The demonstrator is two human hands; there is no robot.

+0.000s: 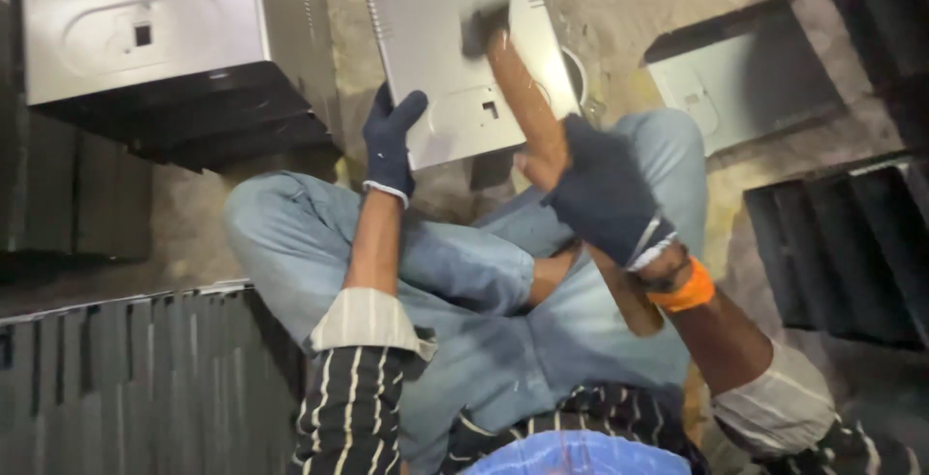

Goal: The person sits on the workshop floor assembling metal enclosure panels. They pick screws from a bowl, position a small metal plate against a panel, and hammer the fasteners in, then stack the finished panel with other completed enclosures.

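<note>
We note our gloved left hand (391, 141) gripping the lower edge of a grey metal panel (455, 44) above our knees. Our gloved right hand (605, 190) is wrapped around a wooden-handled hammer (527, 98), its blurred head on the panel. Stacked metal boxes (145, 40) stand on the floor to the left.

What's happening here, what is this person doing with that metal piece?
A person sits cross-legged on the floor, wearing dark gloves. The left hand grips the edge of a grey sheet-metal panel held above the knees. The right hand grasps a wooden-handled hammer whose dark, blurred head lies over the panel's face. Similar metal panels sit to the left and right, with stacks of dark sheets alongside.
</note>
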